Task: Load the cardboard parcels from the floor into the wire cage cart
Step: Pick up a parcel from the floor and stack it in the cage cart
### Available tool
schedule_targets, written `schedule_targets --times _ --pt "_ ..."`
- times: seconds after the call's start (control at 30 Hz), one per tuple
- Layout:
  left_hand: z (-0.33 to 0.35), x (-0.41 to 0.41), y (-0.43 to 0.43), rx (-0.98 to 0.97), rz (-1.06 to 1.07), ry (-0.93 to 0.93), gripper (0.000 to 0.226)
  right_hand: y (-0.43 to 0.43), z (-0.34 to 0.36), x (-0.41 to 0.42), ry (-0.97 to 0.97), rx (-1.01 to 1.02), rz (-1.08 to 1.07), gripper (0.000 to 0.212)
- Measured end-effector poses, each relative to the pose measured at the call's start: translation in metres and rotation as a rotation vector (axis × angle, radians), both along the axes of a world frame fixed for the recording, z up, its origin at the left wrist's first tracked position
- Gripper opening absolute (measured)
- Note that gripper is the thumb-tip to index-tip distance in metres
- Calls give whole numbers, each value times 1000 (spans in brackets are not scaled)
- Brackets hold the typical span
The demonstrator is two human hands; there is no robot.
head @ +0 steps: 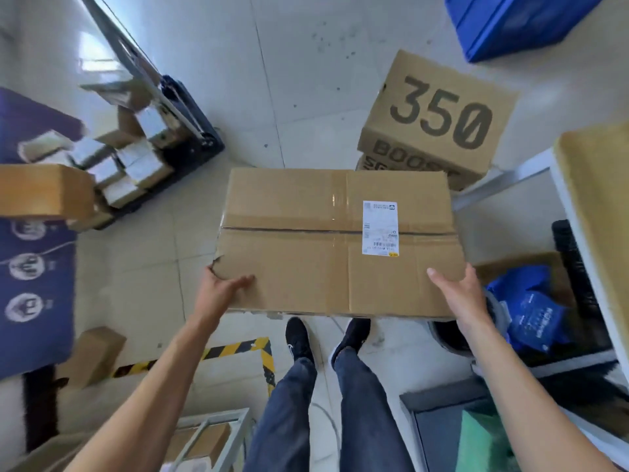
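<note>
A large flat cardboard parcel (306, 247) with a white shipping label fills the middle of the view, held up above the floor and my feet. My left hand (221, 291) grips its near left corner, thumb on top, next to a torn edge. At the near right corner my right hand (459, 294) holds the box, thumb lying on the top face and fingers hidden round the side. A grey wire frame (218, 434), perhaps the cage cart, shows at the bottom left with brown boxes inside.
Two stacked shoe boxes marked "350" (439, 114) stand behind the parcel. A dark trolley (190, 131) piled with small boxes is at the left. A blue crate (517, 25) sits top right, a blue bag (531, 308) at the right, hazard tape (238, 349) on the floor.
</note>
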State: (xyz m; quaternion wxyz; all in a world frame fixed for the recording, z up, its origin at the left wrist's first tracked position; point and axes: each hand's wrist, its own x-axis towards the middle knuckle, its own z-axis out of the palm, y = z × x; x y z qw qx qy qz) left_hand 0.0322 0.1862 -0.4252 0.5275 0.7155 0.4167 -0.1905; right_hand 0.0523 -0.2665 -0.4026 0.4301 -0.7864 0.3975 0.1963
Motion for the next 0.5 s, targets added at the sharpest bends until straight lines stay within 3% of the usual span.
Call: schedule_targets --times 0.1,0.23,0.37,0.5 --pt "59 -22 26 61 71 -62 79 27 56 2 -74 -18 77 94" --pt "139 -73 58 184 215 -99 89 76 116 -8 -182 -45 183 100" --pt "202 -154 84 298 410 -100 91 130 151 -20 -243 24 350 104" --pt "255 -260 95 428 633 -97 92 194 182 -32 -282 102 572 94"
